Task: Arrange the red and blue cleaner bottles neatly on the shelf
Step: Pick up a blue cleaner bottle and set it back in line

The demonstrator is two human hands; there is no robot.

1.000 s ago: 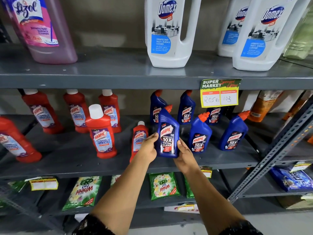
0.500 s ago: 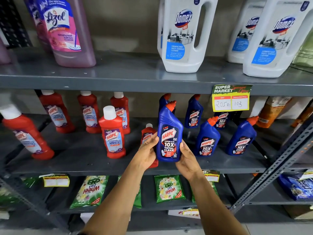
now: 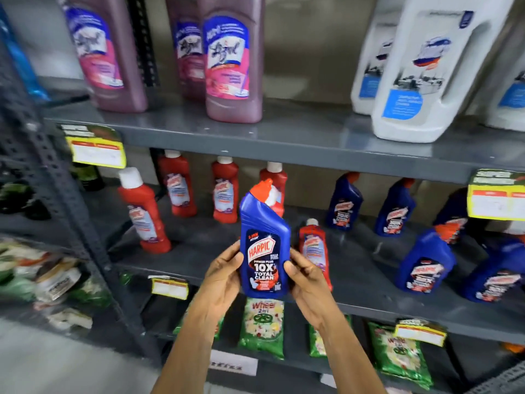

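Note:
I hold a blue Harpic bottle (image 3: pixel 264 245) with an orange cap upright in front of the middle shelf (image 3: pixel 369 297), lifted off its surface. My left hand (image 3: pixel 224 277) grips its left side and my right hand (image 3: pixel 305 277) its right side. Several red bottles with white caps stand on the shelf's left part, such as a front one (image 3: pixel 143 211) and a back row (image 3: pixel 225 190). A small red bottle (image 3: pixel 314 248) stands just right of the held one. Several blue bottles (image 3: pixel 424 265) stand scattered on the right.
Pink Lizol bottles (image 3: pixel 233 61) and white Domex jugs (image 3: pixel 426 72) fill the upper shelf. Green Wheel packets (image 3: pixel 262 328) lie on the lower shelf. Yellow price tags (image 3: pixel 96 149) hang on the shelf edges. A dark perforated upright (image 3: pixel 65 200) stands left.
Both hands have lifted the blue bottle up off the shelf and carried it leftward toward the red bottles. The view has swung left and closer.

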